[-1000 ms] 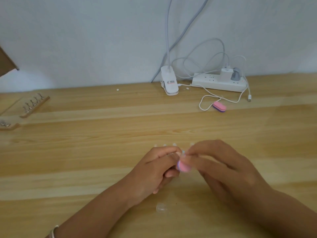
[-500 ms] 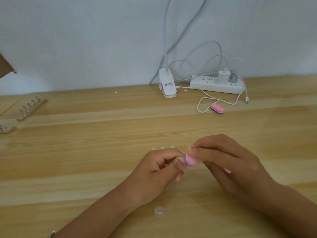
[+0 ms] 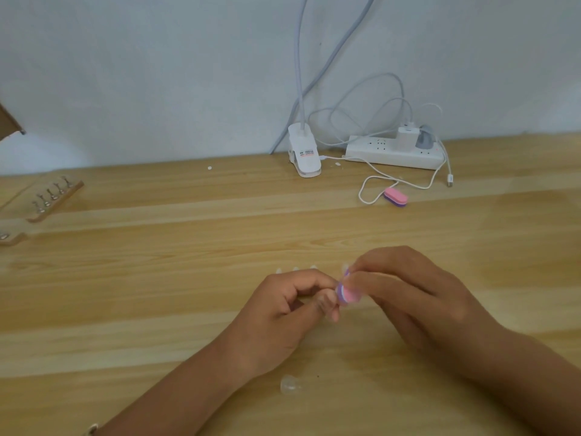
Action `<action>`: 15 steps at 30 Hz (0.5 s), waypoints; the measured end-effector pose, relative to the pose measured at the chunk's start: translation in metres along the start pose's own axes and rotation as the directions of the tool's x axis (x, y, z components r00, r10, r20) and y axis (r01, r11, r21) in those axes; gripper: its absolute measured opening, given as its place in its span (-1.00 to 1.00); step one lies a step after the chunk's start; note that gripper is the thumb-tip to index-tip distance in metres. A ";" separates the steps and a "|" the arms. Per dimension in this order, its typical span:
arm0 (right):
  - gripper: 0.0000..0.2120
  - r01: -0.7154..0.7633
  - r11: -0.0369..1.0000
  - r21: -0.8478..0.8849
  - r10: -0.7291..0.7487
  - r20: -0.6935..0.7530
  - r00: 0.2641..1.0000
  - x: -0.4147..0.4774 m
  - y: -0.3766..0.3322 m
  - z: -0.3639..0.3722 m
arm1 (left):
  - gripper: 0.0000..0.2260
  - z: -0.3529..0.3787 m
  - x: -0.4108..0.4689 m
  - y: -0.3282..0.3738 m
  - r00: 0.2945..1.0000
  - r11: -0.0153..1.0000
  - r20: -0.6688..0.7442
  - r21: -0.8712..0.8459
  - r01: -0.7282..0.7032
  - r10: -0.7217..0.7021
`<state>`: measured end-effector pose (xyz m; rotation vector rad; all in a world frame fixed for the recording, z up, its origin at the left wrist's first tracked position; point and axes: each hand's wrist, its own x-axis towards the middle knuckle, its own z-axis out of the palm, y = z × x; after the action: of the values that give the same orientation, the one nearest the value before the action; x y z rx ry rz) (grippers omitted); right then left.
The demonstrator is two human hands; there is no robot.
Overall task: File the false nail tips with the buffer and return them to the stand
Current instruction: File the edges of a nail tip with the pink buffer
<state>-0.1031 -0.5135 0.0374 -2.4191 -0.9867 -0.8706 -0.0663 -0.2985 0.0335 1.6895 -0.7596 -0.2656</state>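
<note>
Your right hand (image 3: pixel 418 297) pinches the buffer (image 3: pixel 345 294) roughly on end, touching your curled left fingers (image 3: pixel 314 280) just leftward; whether they pinch a tip is hidden; the stand (image 3: pixel 53 199) lies far left on the tabletop (image 3: pixel 157 278).

Illumination is soft, even and moderately bright; shadows are faint. Motion blur affects the frame centre (the buffer (image 3: pixel 347 294)); fine detail is soft throughout.
</note>
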 end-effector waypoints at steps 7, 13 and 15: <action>-0.72 0.046 0.999 0.011 -0.046 0.027 0.999 0.000 -0.010 0.004 | -0.82 0.001 -0.001 0.002 1.000 0.999 -0.010 0.034 0.027 -0.026; -0.75 -0.130 0.977 0.166 0.131 0.009 0.991 0.003 -0.016 0.006 | -0.79 0.001 -0.001 0.001 1.000 0.999 0.003 0.047 0.015 -0.015; -0.75 -0.030 0.995 0.094 0.028 0.020 0.999 0.002 -0.017 0.008 | -0.78 0.000 -0.001 0.001 1.000 0.999 0.023 0.037 0.003 -0.004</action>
<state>-0.1113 -0.4962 0.0345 -2.3604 -0.9750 -0.7750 -0.0672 -0.2985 0.0344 1.7248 -0.7832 -0.2753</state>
